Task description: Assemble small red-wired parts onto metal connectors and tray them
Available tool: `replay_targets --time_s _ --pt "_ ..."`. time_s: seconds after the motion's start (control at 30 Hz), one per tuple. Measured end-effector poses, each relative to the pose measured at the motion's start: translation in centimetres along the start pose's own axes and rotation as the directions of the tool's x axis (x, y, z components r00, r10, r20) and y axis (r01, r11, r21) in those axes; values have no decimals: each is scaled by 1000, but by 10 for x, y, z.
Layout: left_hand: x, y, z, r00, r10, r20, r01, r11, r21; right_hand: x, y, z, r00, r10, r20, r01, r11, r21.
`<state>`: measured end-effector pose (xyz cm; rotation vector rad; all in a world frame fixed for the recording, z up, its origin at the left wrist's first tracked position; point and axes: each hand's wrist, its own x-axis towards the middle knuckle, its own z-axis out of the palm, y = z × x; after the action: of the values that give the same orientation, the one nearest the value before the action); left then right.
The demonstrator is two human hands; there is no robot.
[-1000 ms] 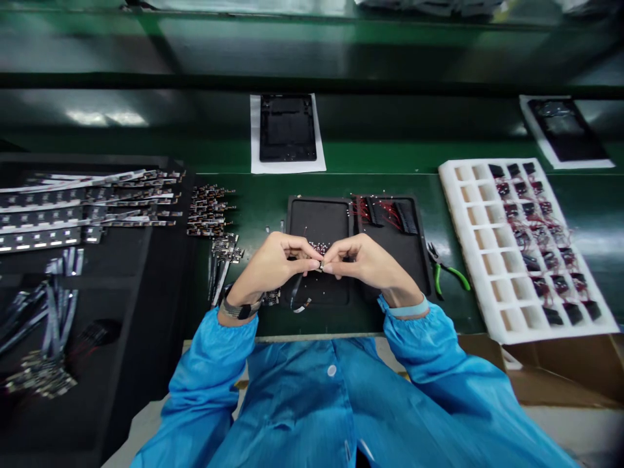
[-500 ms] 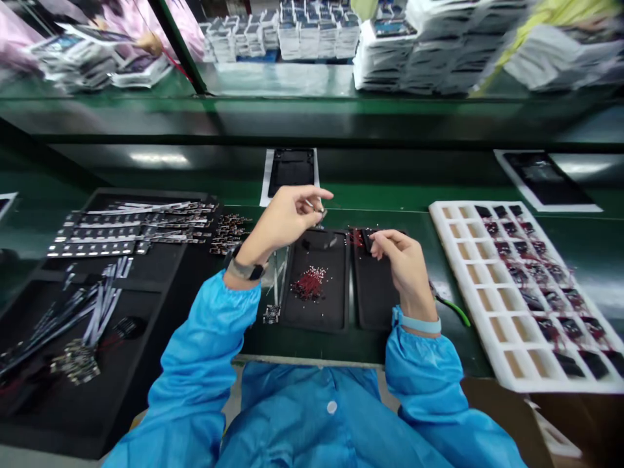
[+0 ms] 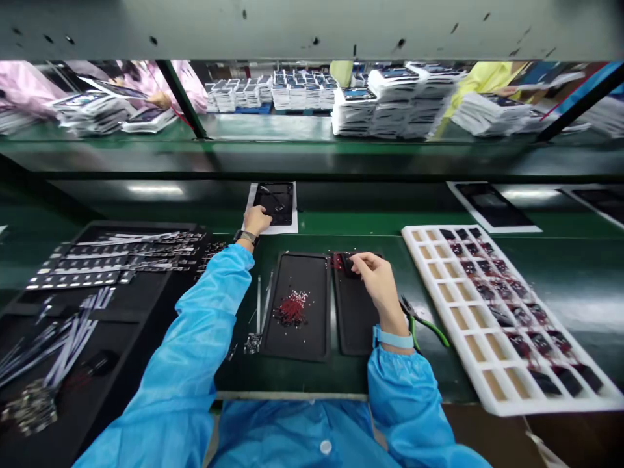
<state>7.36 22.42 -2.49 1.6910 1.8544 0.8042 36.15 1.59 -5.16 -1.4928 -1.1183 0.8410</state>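
My left hand (image 3: 258, 220) reaches forward, its fingers curled over the left edge of a black tablet housing (image 3: 284, 213). A white sheet (image 3: 283, 229) lies under that housing, and a small thin part with a strip (image 3: 278, 206) rests inside it. In my right hand (image 3: 374, 270), thumb and fingers pinch a small black block (image 3: 349, 263) above the right black tray (image 3: 351, 318). Red wires (image 3: 337, 261) show beside the block. The left black tray (image 3: 297, 346) holds a heap of short red-and-black wires with white ends (image 3: 292, 309).
At right are green-handled pliers (image 3: 429, 327) and a white foam tray (image 3: 414, 279) partly filled with black wired parts. Strips of small boards (image 3: 92, 263) and flat cables fill black trays at left. More housings (image 3: 490, 201) lie behind; coworkers sit beyond the shelf.
My left hand has moved forward from above the left tray to the housing, where a small part now lies. My right hand still pinches the black block. The view has tilted upward.
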Motion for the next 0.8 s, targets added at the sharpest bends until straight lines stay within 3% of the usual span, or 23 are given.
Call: replay_targets --time_s 0.13,0.3,0.4,0.47,0.63,0.8 --pt "0 -14 -6 998 -43 -55 46 998 37 3 13 -7 997 -77 22 80 976 -201" --pt "-24 3 -41 995 97 -6 -97 995 -3 6 29 -14 965 -172 196 251 822 -511" --pt "-63 15 -76 956 289 58 -280 952 -127 6 33 -10 963 -163 213 262 741 -618" --pt "-95 18 -101 934 352 59 -330 915 -231 5 33 -7 966 -160 204 256 703 -664" --pt "-170 1 -142 963 260 -64 -267 920 -287 6 32 -7 939 -179 294 336 659 -673" --pt "-223 -32 -146 986 166 -11 -166 976 -141 11 31 -6 945 -159 285 318 642 -698"
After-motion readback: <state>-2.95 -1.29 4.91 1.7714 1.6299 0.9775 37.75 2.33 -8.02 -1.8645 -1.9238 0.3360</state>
